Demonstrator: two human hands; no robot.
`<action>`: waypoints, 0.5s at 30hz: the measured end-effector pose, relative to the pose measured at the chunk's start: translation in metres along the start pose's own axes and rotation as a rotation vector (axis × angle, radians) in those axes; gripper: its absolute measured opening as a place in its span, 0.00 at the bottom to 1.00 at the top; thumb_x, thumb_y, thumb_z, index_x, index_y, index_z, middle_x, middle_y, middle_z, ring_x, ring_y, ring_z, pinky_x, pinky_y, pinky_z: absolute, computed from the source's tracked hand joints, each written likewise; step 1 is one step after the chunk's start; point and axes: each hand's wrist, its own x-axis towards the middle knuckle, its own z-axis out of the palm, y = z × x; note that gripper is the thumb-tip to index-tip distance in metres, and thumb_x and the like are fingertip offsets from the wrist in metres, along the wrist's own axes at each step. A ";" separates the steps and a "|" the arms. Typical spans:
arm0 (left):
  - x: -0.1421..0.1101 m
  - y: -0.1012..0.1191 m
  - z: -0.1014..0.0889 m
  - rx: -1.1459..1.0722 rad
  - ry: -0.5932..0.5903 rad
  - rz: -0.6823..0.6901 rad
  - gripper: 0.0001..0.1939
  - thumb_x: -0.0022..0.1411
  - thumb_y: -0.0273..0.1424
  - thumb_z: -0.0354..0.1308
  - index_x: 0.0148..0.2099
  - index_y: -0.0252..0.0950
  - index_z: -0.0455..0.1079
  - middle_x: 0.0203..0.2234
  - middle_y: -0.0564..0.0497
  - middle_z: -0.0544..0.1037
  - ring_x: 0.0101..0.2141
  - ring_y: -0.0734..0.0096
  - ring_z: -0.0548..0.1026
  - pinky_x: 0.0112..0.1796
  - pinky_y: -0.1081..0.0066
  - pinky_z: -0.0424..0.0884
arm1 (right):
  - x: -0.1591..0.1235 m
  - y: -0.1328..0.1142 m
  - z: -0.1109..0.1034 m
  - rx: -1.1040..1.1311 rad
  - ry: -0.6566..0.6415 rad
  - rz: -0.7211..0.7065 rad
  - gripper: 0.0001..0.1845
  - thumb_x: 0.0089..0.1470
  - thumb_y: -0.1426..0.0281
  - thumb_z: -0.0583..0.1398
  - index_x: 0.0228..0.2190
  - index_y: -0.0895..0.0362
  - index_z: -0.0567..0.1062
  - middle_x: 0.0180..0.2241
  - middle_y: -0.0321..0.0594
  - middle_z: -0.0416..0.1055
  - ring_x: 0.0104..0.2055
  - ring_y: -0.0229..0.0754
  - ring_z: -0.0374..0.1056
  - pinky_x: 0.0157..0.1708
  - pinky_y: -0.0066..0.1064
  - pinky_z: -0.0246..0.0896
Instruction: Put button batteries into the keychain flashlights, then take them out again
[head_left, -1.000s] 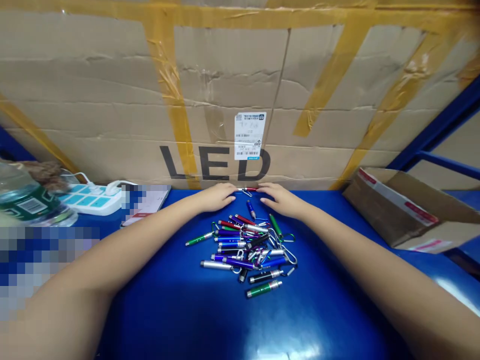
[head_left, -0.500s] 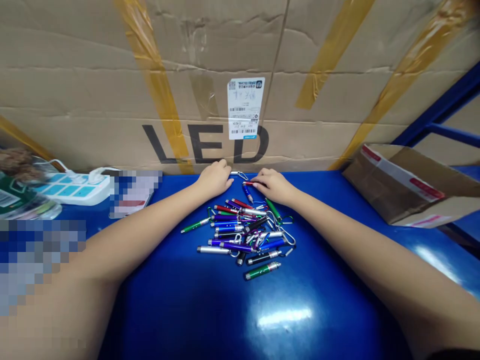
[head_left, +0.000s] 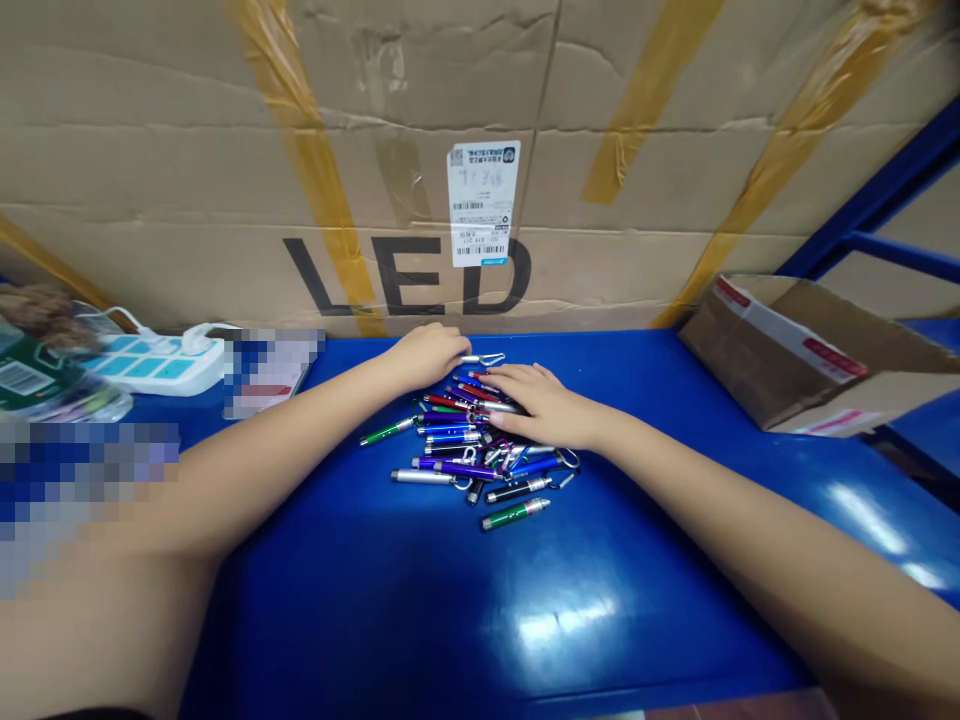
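My left hand [head_left: 435,355] is closed at the back of the pile, with a small silver keychain flashlight [head_left: 474,359] and its clip sticking out from its fingertips. My right hand [head_left: 544,405] lies palm down over the upper right of the pile, fingers stretched out and covering some pieces. Under and in front of it spreads a heap of keychain flashlights in purple, blue, red, black, silver and green, many with carabiner clips. A green flashlight [head_left: 516,515] lies apart at the front, near a black one [head_left: 517,490]. Another green flashlight [head_left: 386,432] points out to the left.
Behind the blue table [head_left: 390,600] stands a large taped carton [head_left: 637,260] marked LED. An open cardboard box [head_left: 772,370] sits at the right beside a blue metal frame [head_left: 900,255]. On the left are a white power strip [head_left: 161,365] and a clear plastic container [head_left: 45,380].
My right hand has moved from the red flashlight behind the pile down onto the heap, and its fingers have spread. My left hand stays at the back with the silver flashlight.
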 end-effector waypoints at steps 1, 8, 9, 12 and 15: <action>-0.007 0.001 0.000 -0.009 -0.001 0.015 0.15 0.68 0.32 0.44 0.50 0.39 0.70 0.43 0.46 0.75 0.45 0.60 0.71 0.46 0.63 0.64 | -0.004 -0.003 -0.001 0.007 -0.019 -0.012 0.40 0.57 0.44 0.48 0.64 0.52 0.55 0.65 0.49 0.52 0.66 0.58 0.46 0.61 0.60 0.37; -0.055 0.008 -0.002 -0.319 0.013 0.077 0.19 0.70 0.33 0.40 0.56 0.39 0.66 0.51 0.47 0.72 0.50 0.65 0.69 0.50 0.62 0.63 | -0.036 -0.005 -0.004 0.060 -0.016 -0.054 0.43 0.55 0.45 0.53 0.65 0.50 0.51 0.67 0.49 0.46 0.68 0.60 0.41 0.62 0.62 0.37; -0.060 0.008 -0.003 -0.332 0.016 0.073 0.18 0.70 0.34 0.41 0.55 0.39 0.67 0.50 0.47 0.73 0.50 0.64 0.70 0.51 0.62 0.63 | -0.039 -0.003 -0.004 0.067 0.021 -0.044 0.41 0.56 0.47 0.53 0.65 0.51 0.52 0.66 0.50 0.48 0.67 0.60 0.42 0.61 0.62 0.40; -0.065 0.009 -0.004 -0.344 0.027 0.046 0.17 0.68 0.36 0.45 0.54 0.38 0.68 0.49 0.47 0.74 0.48 0.64 0.71 0.50 0.62 0.65 | -0.044 0.002 -0.003 0.078 0.146 -0.040 0.34 0.60 0.51 0.51 0.62 0.53 0.57 0.63 0.52 0.56 0.65 0.57 0.51 0.59 0.57 0.49; -0.061 0.007 0.001 -0.385 0.092 -0.022 0.15 0.65 0.33 0.51 0.51 0.37 0.71 0.44 0.47 0.77 0.44 0.65 0.74 0.46 0.64 0.68 | -0.040 0.005 -0.001 0.083 0.210 -0.060 0.28 0.62 0.55 0.49 0.58 0.55 0.64 0.57 0.50 0.66 0.59 0.53 0.61 0.56 0.53 0.56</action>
